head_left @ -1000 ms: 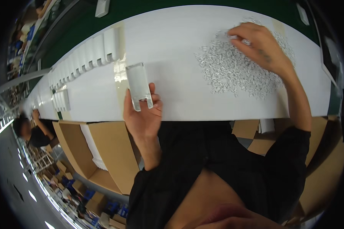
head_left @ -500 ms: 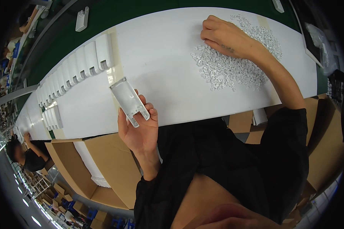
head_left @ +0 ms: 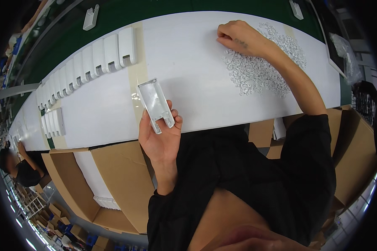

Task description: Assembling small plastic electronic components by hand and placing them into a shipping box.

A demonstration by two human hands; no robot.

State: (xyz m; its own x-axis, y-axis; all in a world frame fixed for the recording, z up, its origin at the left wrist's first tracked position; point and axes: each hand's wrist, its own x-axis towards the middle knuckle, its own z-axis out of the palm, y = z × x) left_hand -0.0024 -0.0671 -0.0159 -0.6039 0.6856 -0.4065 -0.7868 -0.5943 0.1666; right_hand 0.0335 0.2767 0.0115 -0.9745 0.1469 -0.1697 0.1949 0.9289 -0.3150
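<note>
A carton (head_left: 120, 173) at the table's (head_left: 100, 104) near edge contains white pieces (head_left: 92, 171). Above that edge, the half-open left hand (head_left: 162, 144) holds a shell (head_left: 154, 100); toward the far edge, the right hand (head_left: 241, 37) curls beside small parts (head_left: 255, 75), any grip hidden. Leftward sits a row of covers (head_left: 97, 58).

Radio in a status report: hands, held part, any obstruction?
Left hand holding white casing, hollow side showing. Right hand at small-parts pile, grip unclear. No visible obstruction.
</note>
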